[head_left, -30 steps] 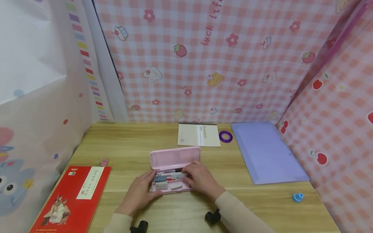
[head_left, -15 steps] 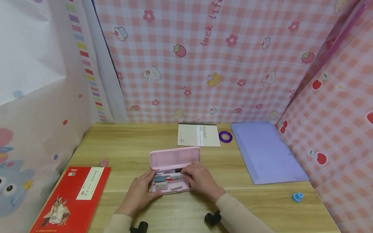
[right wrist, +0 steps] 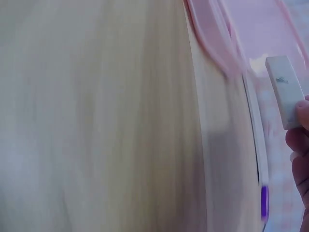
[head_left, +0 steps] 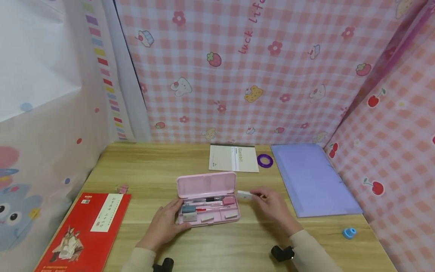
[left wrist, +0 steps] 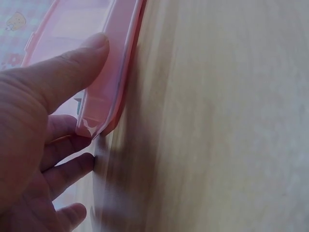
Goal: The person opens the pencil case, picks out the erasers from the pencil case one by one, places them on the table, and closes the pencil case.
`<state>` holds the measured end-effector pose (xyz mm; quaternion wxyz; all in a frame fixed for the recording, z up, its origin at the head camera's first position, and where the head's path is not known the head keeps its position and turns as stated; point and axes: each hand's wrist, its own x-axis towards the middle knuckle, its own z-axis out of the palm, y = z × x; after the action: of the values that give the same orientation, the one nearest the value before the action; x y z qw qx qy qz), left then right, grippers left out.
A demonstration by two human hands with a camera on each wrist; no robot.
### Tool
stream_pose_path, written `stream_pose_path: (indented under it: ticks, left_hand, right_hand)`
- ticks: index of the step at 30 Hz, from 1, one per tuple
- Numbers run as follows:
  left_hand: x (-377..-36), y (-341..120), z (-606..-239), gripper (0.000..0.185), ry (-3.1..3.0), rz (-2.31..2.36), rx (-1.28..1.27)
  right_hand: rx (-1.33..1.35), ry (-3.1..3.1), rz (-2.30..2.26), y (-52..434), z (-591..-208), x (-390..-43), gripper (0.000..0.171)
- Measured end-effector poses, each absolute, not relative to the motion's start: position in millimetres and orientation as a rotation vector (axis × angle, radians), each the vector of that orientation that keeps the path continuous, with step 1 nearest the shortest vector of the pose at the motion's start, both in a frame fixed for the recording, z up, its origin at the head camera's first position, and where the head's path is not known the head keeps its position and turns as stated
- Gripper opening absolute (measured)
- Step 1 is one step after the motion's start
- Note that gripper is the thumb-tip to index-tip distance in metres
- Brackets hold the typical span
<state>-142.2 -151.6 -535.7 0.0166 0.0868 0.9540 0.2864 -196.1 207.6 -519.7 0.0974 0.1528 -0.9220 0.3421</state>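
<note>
A pink pencil case (head_left: pixel 206 185) stands on the table with its lid raised. My left hand (head_left: pixel 164 223) holds its left end, with the thumb (left wrist: pixel 72 72) over the front wall and fingers at the corner. To the right of the case, my right hand (head_left: pixel 273 207) pinches a white block-shaped eraser (right wrist: pixel 285 89) by one end, above the table. In the case lie a black-gripped pen (head_left: pixel 210 199), a red-tipped pen (head_left: pixel 201 209), a grey-blue block (head_left: pixel 188 209), a pink block (head_left: pixel 229 200) and several small white pieces (head_left: pixel 207 218).
Behind the case lie a notepad (head_left: pixel 233 158) and a purple ring (head_left: pixel 265 161). A lilac folder (head_left: pixel 314 181) and a small blue cap-like piece (head_left: pixel 349 233) are on the right. At left, a red book (head_left: pixel 86 230) lies near a pink clip (head_left: pixel 123 189).
My right hand has come out of the pencil case and moved right, carrying the white eraser. The pink block and a white piece at the case's right end now show. My left hand stays.
</note>
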Motion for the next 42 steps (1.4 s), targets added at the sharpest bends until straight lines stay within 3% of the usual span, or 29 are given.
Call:
stream_pose_path:
  ticks: [11,42]
  left_hand:
    - [-142.5,-152.2,-535.9,0.093,2.954,0.897,0.265]
    - [-142.4,-152.7,-539.6,0.093,2.968,0.885,0.253]
  right_hand:
    - [0.36,-2.753,0.965,263.3,-529.1,-218.5,0.015]
    - [0.306,-2.81,0.894,272.5,-544.1,-244.4,0.017]
